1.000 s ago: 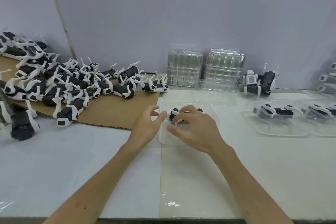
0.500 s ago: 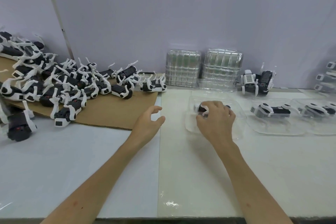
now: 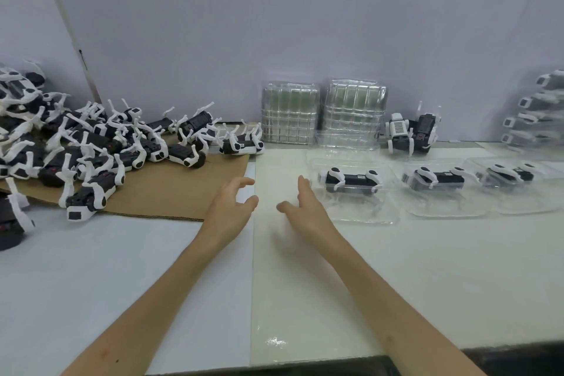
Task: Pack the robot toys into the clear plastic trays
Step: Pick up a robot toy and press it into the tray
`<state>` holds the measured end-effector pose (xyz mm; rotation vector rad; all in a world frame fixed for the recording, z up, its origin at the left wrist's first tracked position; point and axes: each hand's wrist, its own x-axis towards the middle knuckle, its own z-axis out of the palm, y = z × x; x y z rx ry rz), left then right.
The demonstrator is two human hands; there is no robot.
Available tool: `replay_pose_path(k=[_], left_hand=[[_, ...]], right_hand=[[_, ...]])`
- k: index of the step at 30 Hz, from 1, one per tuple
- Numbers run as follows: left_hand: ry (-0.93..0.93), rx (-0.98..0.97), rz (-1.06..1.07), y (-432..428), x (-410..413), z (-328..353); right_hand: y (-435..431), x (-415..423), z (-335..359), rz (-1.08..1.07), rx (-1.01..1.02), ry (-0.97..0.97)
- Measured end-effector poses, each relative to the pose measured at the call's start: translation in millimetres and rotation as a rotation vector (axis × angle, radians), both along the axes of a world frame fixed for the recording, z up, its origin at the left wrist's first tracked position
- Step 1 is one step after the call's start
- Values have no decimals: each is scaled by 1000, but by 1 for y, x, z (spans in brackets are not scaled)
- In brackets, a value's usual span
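Note:
A black-and-white robot toy (image 3: 351, 181) lies in a clear plastic tray (image 3: 351, 210) right of centre. My right hand (image 3: 302, 210) hovers just left of that tray, fingers relaxed and holding nothing. My left hand (image 3: 232, 207) floats beside it over the table, loosely curled and empty. Two more filled trays, one (image 3: 439, 201) and another (image 3: 518, 192), continue the row to the right. A heap of loose robot toys (image 3: 91, 146) covers the brown cardboard sheet (image 3: 171, 192) at the left.
Two stacks of empty clear trays (image 3: 320, 113) stand against the back wall. A pair of upright robot toys (image 3: 412, 131) sits to their right. Packed trays are piled at the far right edge (image 3: 537, 113). The table's front edge (image 3: 274, 366) runs below my arms.
My right hand slid the tray with the toy to the right into the row, let go and drew back left. My left hand stayed nearly in place.

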<state>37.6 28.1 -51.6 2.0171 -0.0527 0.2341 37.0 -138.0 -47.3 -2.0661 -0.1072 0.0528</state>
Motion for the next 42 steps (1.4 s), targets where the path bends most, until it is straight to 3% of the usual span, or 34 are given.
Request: replay_pose_path(k=[16, 25, 30, 36, 42], left_hand=[[-8, 24, -1, 1, -1, 1], [-24, 26, 4, 0, 0, 0], [-34, 34, 3, -1, 0, 1], [-20, 142, -47, -1, -2, -2], [-9, 336, -187, -5, -4, -10]], right_hand=[[-35, 19, 10, -398, 312, -25], [-84, 36, 17, -579, 609, -6], [-119, 42, 12, -658, 666, -18], [-123, 46, 5, -666, 534, -40], [-78, 38, -5, -404, -2, -193]])
